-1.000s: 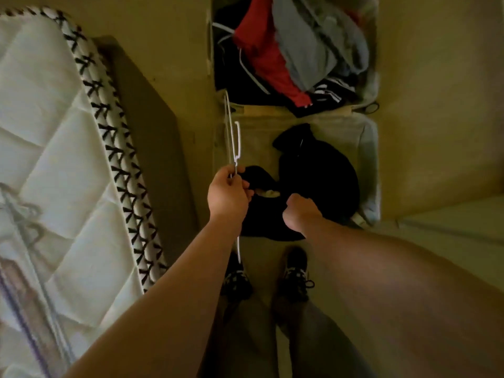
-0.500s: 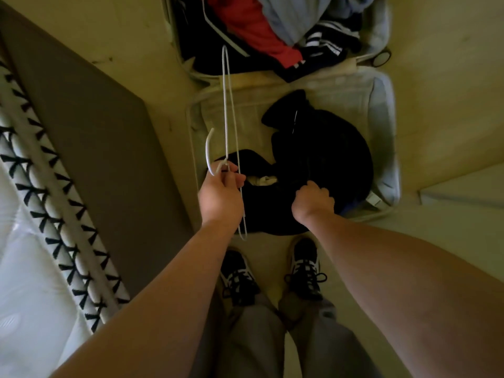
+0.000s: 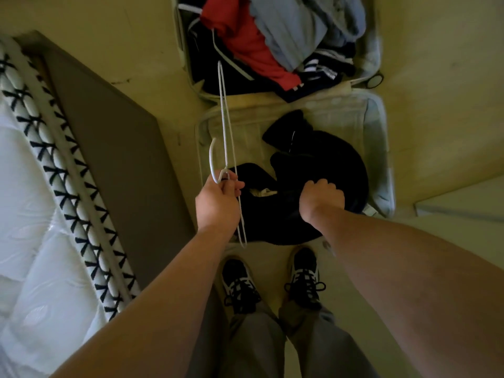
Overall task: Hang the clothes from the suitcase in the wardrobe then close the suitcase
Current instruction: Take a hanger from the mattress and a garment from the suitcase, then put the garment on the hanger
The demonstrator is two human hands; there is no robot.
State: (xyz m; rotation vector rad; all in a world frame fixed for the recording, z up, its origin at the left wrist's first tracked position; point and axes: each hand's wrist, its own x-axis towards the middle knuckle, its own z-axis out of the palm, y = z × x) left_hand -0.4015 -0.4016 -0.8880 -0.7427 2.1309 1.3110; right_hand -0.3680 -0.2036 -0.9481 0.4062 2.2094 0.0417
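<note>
An open pale suitcase (image 3: pixel 380 148) lies on the floor in front of my feet. Its near half holds a black garment (image 3: pixel 321 170), and my right hand (image 3: pixel 321 197) grips the cloth near the front edge. My left hand (image 3: pixel 218 203) holds a white wire hanger (image 3: pixel 225 126) by its neck, seen edge-on, with the hook curling to the left. The far half of the suitcase is piled with clothes: a red garment (image 3: pixel 245 47), grey garments (image 3: pixel 297 25) and dark ones with white stripes (image 3: pixel 319 75).
A bed with a white quilted mattress (image 3: pixel 32 214) and a grey base (image 3: pixel 114 148) runs along the left. My two black-and-white shoes (image 3: pixel 240 285) stand just before the suitcase. A pale low edge (image 3: pixel 461 205) shows at the right.
The view has shifted, so the bed sits further left and the suitcase lower in frame. The hanger's hook now points left. My right hand still grips the black garment.
</note>
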